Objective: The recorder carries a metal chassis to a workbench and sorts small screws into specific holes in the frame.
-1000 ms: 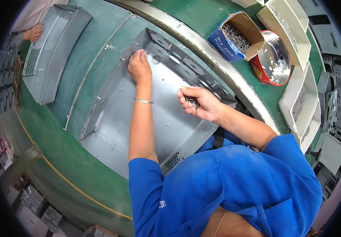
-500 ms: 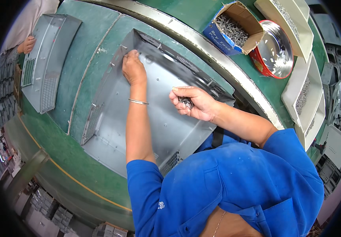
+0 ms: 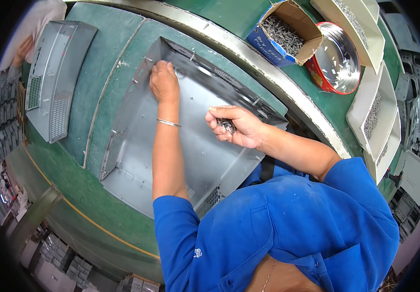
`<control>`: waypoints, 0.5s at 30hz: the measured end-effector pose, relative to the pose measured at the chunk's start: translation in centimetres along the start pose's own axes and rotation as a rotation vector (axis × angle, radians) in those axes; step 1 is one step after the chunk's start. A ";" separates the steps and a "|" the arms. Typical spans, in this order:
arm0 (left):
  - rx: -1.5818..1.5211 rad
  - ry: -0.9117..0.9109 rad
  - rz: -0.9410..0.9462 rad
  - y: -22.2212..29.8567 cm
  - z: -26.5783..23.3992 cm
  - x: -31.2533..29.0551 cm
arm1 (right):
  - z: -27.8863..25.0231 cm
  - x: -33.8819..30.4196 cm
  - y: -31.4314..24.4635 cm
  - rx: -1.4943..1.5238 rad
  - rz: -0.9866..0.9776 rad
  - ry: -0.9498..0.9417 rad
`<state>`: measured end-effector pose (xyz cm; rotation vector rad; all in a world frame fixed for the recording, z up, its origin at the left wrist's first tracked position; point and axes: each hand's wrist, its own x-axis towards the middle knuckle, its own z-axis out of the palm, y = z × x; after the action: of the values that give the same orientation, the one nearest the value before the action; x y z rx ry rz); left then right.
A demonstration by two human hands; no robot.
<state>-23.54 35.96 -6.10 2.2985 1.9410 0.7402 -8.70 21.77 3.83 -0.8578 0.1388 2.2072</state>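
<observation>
A grey sheet-metal chassis (image 3: 168,138) with raised side walls and vent grilles lies in front of me, bare studs standing along its rims. My left hand (image 3: 164,82) is at its far left corner, against the inside of the wall. Its fingers are curled together, and whatever is between them is hidden. Over the right part of the chassis, my right hand (image 3: 237,127) is closed around a small heap of grey metal pins (image 3: 227,125), with thumb and forefinger pressed together. The pins show in the hollow of the palm.
An open cardboard box (image 3: 274,48) of metal pins stands at the far right, beside a round red tin (image 3: 334,58) with white bits. Cream bins (image 3: 363,104) hold more small parts. At left, a second chassis (image 3: 56,78) lies near another person's hand (image 3: 25,48).
My right hand has shifted slightly left, still holding the pins. My left hand remains at the corner, its fingers a little moved. The other person's hand has drawn away from the second chassis.
</observation>
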 end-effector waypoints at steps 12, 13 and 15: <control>-0.068 0.024 -0.063 -0.1 0.7 -0.6 | -0.1 0.1 0.0 0.005 0.000 0.025; -0.103 0.037 -0.060 -0.2 0.8 -0.7 | 0.0 0.1 0.0 0.006 0.000 0.031; -0.150 0.043 -0.105 -0.3 0.9 -0.6 | -0.1 0.1 0.1 0.008 0.001 0.026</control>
<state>-23.54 35.66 -7.16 2.0948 1.9337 0.8978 -8.74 21.77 3.69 -0.8828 0.1599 2.1953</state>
